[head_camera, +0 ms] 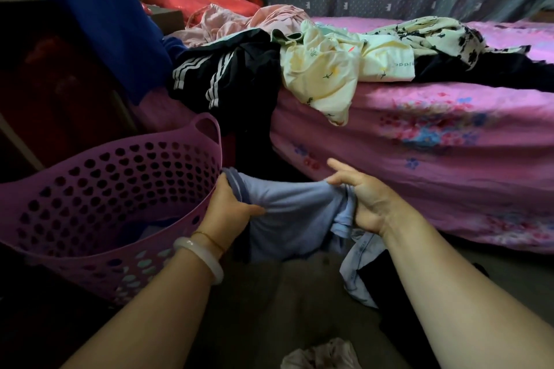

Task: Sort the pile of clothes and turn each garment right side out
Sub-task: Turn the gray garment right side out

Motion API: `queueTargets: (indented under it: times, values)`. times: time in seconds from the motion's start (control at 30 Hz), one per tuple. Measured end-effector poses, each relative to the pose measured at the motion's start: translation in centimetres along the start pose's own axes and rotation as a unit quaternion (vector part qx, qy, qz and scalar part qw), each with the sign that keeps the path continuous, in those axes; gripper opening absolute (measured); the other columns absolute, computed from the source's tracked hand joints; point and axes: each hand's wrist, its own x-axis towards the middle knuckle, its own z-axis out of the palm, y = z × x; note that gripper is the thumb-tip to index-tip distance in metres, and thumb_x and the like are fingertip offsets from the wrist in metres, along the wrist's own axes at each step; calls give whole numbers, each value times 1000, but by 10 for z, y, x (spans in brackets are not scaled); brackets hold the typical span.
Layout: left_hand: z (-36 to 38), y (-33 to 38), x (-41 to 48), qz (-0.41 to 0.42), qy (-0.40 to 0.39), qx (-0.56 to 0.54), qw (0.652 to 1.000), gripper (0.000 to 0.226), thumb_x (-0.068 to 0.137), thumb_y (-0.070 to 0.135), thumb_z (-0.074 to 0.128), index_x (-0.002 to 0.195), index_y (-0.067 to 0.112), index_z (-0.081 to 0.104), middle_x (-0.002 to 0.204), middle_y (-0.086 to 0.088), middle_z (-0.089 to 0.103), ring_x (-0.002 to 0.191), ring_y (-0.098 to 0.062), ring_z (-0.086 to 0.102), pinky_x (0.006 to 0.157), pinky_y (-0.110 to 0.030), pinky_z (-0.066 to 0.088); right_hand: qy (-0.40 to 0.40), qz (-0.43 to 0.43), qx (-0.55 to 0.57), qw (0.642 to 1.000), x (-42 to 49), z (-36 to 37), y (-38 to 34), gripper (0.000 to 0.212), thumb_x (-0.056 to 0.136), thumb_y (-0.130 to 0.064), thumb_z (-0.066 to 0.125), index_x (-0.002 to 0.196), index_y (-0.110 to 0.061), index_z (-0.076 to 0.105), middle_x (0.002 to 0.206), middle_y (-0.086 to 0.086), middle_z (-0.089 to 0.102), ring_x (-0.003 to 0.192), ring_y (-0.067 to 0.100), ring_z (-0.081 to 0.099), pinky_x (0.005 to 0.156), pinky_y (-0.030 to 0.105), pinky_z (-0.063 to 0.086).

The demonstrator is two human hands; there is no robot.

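Head view. My left hand (227,210) grips one end of the light blue garment (290,219), thumb on top and fingers curled under. My right hand (362,201) clutches the other end in a bunch, index finger sticking out straight. The garment is stretched between both hands just in front of the bed (419,165), below its near edge. It is a soft, matte knit, and a loose tail hangs down over the floor (284,293). The pile of clothes (299,63) lies on top of the bed, spilling over the near edge. In it are a black garment with white stripes (227,78) drooping down the bed's side, a pale yellow printed piece (323,75) folded over the edge, crumpled pink fabric (233,21) toward the bed's far side, and a cream piece with dark flowers (434,33). The bed cover is pink with a floral print, wrinkled along its side. A purple plastic basket (120,165), perforated and with a cut-out handle, stands on the floor off the bed's left end, its rim touching my left hand. Open room: a strip of bare floor between me and the bed's side. A pale bangle (201,257) sits on my left wrist. A pinkish crumpled cloth (320,353) lies on the floor, well away from the bed.
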Motion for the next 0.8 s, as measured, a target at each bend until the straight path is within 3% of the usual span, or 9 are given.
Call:
queueTargets:
  times: [0.1, 0.2, 0.27, 0.4, 0.5, 0.6, 0.67, 0.73, 0.8]
  values:
    - [2, -3, -6, 80, -6, 118, 990, 105, 79, -10, 62, 152, 22, -5, 150, -12, 33, 136, -29, 37, 109, -41, 36, -27, -58, -327, 943, 0, -6, -3, 80, 56, -6, 80, 130, -25, 58, 132, 4, 56, 117, 20, 57, 101, 36, 48]
    - [-1, -1, -11, 96, 74, 160, 980, 97, 84, -5, 58, 152, 27, -3, 127, -16, 55, 112, -33, 57, 85, -34, 46, 52, -111, -566, 815, 1, -6, -1, 57, 66, 5, 63, 111, -30, 68, 109, 1, 65, 95, 22, 63, 77, 35, 56]
    - [-2, 2, -11, 108, 137, 146, 974, 85, 83, -2, 61, 147, 26, 11, 105, -7, 59, 97, -29, 63, 75, -30, 46, 124, -152, -591, 783, 3, -3, -2, 48, 71, 5, 52, 94, -32, 72, 96, 6, 69, 86, 24, 63, 66, 30, 50]
    - [-2, 7, -12, 152, 139, 238, 949, 70, 81, 5, 63, 136, 32, 28, 94, 0, 59, 79, -21, 61, 68, -35, 51, 211, -245, -544, 775, 8, -4, -2, 35, 76, -2, 52, 87, -27, 74, 99, 10, 59, 95, 29, 57, 77, 34, 51]
    - [-4, 5, -11, 166, 101, 340, 920, 29, 79, 22, 64, 107, 27, 62, 95, 5, 57, 84, -17, 58, 68, -32, 47, 241, -266, -504, 786, 7, -4, -8, 25, 72, -15, 53, 78, -31, 70, 106, 6, 54, 104, 27, 50, 89, 36, 48]
    - [-8, 0, -1, 128, 93, 203, 966, 17, 76, 17, 68, 87, 5, 67, 85, 3, 49, 70, -9, 51, 62, -22, 43, 212, -249, -362, 873, 3, -4, -17, 15, 73, -10, 55, 71, -23, 61, 75, 4, 62, 74, 21, 58, 67, 33, 49]
    - [-11, 2, 2, 72, 65, 58, 994, 18, 79, 9, 64, 90, -5, 63, 78, -6, 57, 66, -13, 54, 59, -23, 45, 207, -230, -264, 914, 2, -3, -17, 10, 79, 0, 57, 76, -10, 59, 65, 5, 55, 61, 15, 52, 52, 23, 43]
    - [-12, 3, 1, 21, 59, -38, 997, 16, 85, 10, 61, 99, 3, 64, 83, -11, 66, 74, -19, 63, 64, -28, 51, 203, -215, -208, 933, 3, 0, -12, 5, 81, 1, 59, 84, -3, 61, 67, 7, 57, 59, 14, 52, 46, 17, 42]
    - [-11, 1, 1, 26, 79, -46, 995, 16, 87, 15, 62, 102, 9, 61, 88, -6, 67, 80, -17, 64, 66, -25, 52, 213, -202, -203, 934, 7, 1, -7, 8, 80, -7, 64, 88, -3, 63, 76, 7, 64, 68, 17, 58, 54, 21, 48]
